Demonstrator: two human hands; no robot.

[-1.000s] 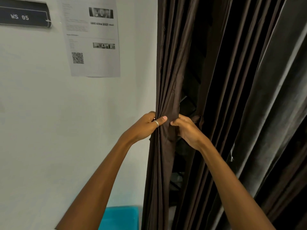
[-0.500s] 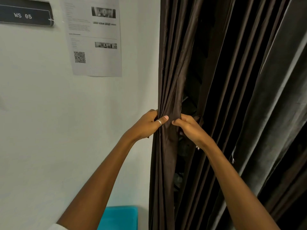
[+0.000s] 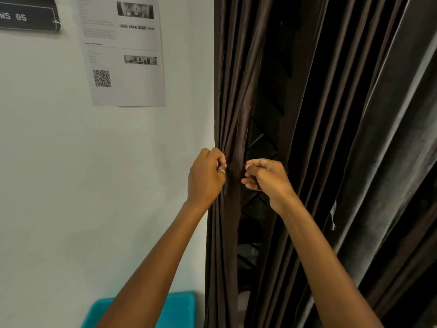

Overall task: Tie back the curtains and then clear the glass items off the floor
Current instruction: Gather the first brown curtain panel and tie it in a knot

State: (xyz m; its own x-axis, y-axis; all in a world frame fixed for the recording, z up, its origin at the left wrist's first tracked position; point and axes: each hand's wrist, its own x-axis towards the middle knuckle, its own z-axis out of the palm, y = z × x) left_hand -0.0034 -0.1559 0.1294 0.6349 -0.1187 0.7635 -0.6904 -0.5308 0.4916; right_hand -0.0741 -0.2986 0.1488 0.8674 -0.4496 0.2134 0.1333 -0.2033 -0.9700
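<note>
Head view: both bare forearms reaching forward and up, meeting at curtain's left edge. Left hand (image 3: pixel 205 176) gripping bunched edge folds, fingers curled, ring (image 3: pixel 221 171) showing on one finger. Right hand (image 3: pixel 267 178) just beside it, fingers curled, pinching neighbouring fold. Curtain (image 3: pixel 236 91) dark brown, hanging in tight vertical pleats beside white wall (image 3: pixel 94 185); gap between folds exposing dark lattice (image 3: pixel 262 143) behind. Paper sheet (image 3: pixel 123 50) and black sign (image 3: pixel 26 17) hanging on wall, upper left; teal bin (image 3: pixel 179 308) sitting under left forearm.
</note>
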